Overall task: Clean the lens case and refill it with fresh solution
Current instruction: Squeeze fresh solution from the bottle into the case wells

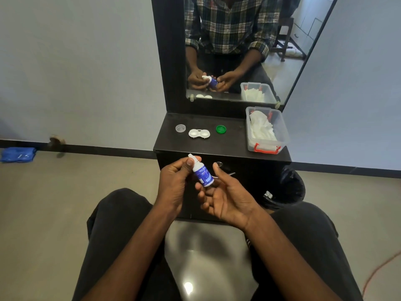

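A small solution bottle [202, 173] with a blue label and white cap is held tilted in front of the black cabinet. My left hand [175, 183] grips its upper part, thumb near the cap. My right hand [225, 196] is spread underneath, its fingertips against the bottle's base. On the cabinet top [230, 146] lies the white lens case [199, 133], both wells uncovered. A clear cap [180, 128] sits to its left and a green cap [221, 129] to its right.
A clear plastic box [268, 129] with red latches holds white tissues at the cabinet's right end. A mirror [238, 46] stands behind the cabinet top. A black-lined bin [288, 187] sits on the floor at the right. My legs are in the foreground.
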